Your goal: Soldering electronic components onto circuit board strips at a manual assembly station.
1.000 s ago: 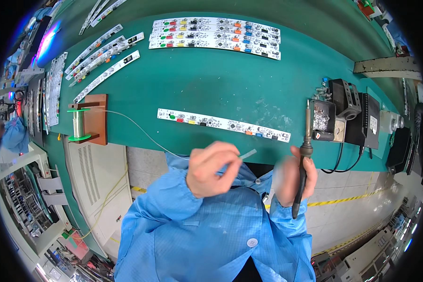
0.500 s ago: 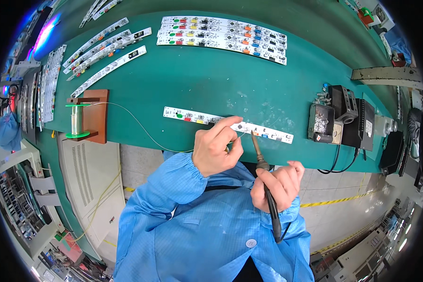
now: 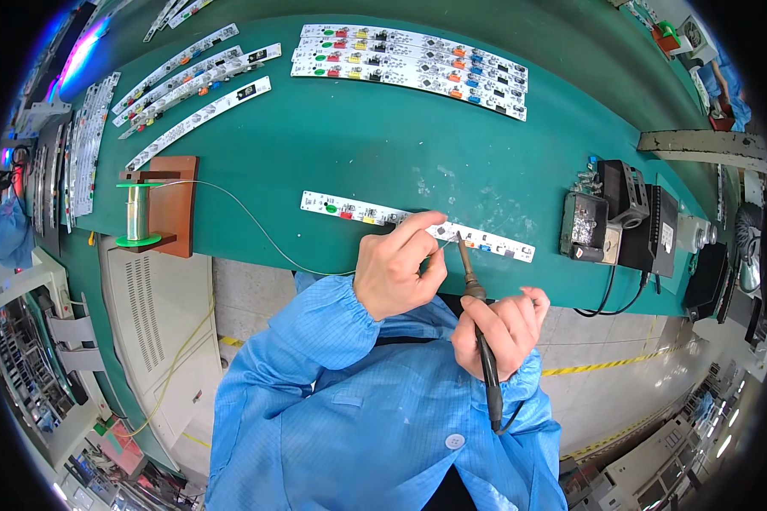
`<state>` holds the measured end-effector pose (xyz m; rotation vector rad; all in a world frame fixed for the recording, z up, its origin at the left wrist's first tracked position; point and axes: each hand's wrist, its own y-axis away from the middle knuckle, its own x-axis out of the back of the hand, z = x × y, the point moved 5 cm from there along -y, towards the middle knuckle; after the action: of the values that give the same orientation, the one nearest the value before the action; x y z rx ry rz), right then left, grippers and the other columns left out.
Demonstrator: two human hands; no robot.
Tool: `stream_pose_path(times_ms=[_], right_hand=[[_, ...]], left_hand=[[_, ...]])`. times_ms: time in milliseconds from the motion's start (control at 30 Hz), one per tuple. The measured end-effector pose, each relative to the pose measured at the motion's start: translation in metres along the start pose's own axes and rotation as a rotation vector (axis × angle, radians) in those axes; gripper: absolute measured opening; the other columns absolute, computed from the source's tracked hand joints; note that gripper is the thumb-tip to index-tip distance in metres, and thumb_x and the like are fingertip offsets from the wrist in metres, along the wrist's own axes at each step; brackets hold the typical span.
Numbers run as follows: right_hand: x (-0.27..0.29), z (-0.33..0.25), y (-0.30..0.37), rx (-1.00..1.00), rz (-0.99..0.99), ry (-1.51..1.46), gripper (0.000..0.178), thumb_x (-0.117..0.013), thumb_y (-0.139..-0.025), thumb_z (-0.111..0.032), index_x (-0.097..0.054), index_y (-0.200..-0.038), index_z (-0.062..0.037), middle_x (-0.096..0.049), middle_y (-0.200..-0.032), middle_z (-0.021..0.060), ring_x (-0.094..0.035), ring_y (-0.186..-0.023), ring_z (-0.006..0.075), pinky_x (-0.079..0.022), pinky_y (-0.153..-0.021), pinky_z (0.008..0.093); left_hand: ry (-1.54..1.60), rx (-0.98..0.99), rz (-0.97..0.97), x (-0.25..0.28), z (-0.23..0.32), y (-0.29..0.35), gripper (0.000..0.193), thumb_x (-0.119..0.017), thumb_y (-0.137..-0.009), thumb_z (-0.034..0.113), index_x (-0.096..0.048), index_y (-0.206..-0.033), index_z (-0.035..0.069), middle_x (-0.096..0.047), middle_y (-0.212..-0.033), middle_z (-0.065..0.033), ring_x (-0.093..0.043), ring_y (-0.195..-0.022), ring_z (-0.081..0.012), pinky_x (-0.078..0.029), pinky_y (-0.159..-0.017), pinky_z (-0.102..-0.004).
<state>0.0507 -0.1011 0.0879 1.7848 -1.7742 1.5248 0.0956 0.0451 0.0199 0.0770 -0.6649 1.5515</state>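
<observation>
A long white circuit board [image 3: 494, 242] with small coloured components lies slantwise near the front edge of the green bench. My left hand [image 3: 400, 266] is closed over its middle, a fingertip at the board, pinching a thin solder wire [image 3: 264, 241]. That wire curves back to a spool with green flanges [image 3: 138, 213] on a brown stand. My right hand [image 3: 501, 334] grips a soldering iron [image 3: 492, 375] by its dark handle. Its tip reaches the board just right of my left fingers, close to the wire's end; whether tip and wire touch I cannot tell.
Several similar boards [image 3: 409, 72] are stacked at the far middle, and more boards [image 3: 198, 123] lie at the far left. On the right stand a metal tray of bits [image 3: 585, 223], an iron holder [image 3: 624, 192] and a black box [image 3: 652, 230] with cables.
The iron's tip stays at about the same spot on the board, its handle shifted slightly. The whole view has moved a little. Both hands keep their hold.
</observation>
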Motion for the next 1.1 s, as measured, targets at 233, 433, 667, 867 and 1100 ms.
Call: stream_pose_path(times_ms=[233,433,667,867,1100], right_hand=[[-0.0014,-0.0024,-0.0007,-0.001,-0.022,0.019,0.020,-0.063,-0.061,-0.002,-0.069,-0.079,-0.0065,-0.051,-0.059,0.0021,-0.049,-0.058,0.0188,-0.039,-0.083,0.0386],[-0.0027,-0.0037,0.0006,-0.017,-0.060,0.027,0.021,-0.063,-0.061,-0.002,-0.069,-0.079,-0.0080,-0.052,-0.060,0.0017,-0.051,-0.059,0.0190,-0.039,-0.086,0.0380],[-0.0039,-0.0052,0.0015,-0.014,-0.047,0.011,0.019,-0.062,-0.061,-0.002,-0.070,-0.078,-0.0071,-0.051,-0.059,0.0016,-0.051,-0.058,0.0186,-0.039,-0.086,0.0384],[-0.0037,-0.0053,0.0020,-0.004,-0.049,0.006,0.020,-0.063,-0.061,-0.003,-0.070,-0.078,-0.0068,-0.050,-0.058,0.0013,-0.049,-0.056,0.0183,-0.039,-0.085,0.0388],[-0.0015,-0.0040,-0.0011,0.004,-0.047,0.017,0.019,-0.063,-0.061,-0.003,-0.071,-0.078,-0.0071,-0.048,-0.056,0.0014,-0.048,-0.056,0.0185,-0.039,-0.087,0.0392]], left_hand=[[-0.016,-0.001,-0.007,0.0002,0.0016,-0.0008,0.013,-0.067,-0.069,0.001,-0.055,-0.067,0.004,-0.067,-0.101,-0.0096,-0.060,-0.050,-0.0203,-0.048,-0.044,-0.0314],[-0.017,0.007,-0.012,0.0000,0.0013,-0.0014,0.013,-0.068,-0.070,0.001,-0.056,-0.068,0.003,-0.066,-0.101,-0.0090,-0.061,-0.051,-0.0207,-0.049,-0.045,-0.0318],[-0.021,0.006,-0.019,0.0011,0.0022,-0.0008,0.012,-0.068,-0.071,0.001,-0.057,-0.069,0.003,-0.066,-0.101,-0.0087,-0.062,-0.053,-0.0212,-0.050,-0.046,-0.0319],[-0.032,-0.018,-0.016,0.0017,0.0022,-0.0012,0.010,-0.068,-0.072,0.002,-0.058,-0.070,0.003,-0.066,-0.101,-0.0083,-0.061,-0.053,-0.0217,-0.050,-0.047,-0.0325],[-0.008,0.014,-0.019,0.0019,0.0021,-0.0024,0.011,-0.067,-0.070,0.001,-0.057,-0.067,0.004,-0.066,-0.101,-0.0088,-0.061,-0.052,-0.0211,-0.049,-0.045,-0.0324]])
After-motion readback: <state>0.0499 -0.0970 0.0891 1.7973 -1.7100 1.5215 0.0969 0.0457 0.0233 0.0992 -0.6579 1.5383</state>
